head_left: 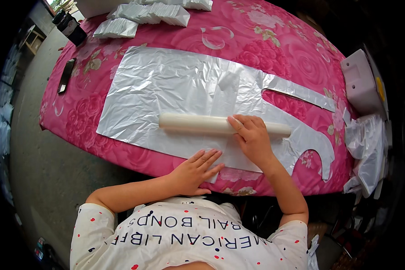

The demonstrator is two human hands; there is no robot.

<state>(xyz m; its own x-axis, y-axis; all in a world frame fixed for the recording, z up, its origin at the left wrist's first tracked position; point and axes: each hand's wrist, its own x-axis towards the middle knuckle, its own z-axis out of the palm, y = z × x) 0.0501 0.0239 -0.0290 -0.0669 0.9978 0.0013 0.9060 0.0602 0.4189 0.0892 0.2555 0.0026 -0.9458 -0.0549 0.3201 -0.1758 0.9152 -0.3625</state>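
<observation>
A silvery-white plastic vest-type bag, wrinkled, lies flat across the table with its two handle straps toward the right. On it rests a smooth off-white cylindrical rod, like a rolling pin without handles. My right hand is closed over the rod right of its middle, fingers over the top and thumb along the near side. Close to the front edge, my left hand lies flat on the bag's near border, fingers stretched out and slightly apart. A small white corner pokes out beside its fingertips.
A pink floral cloth covers the table. Stacks of folded white plastic lie at the back, with a dark jar left of them. A black strip-shaped object lies at the left. A whitish box and crumpled clear plastic are at the right.
</observation>
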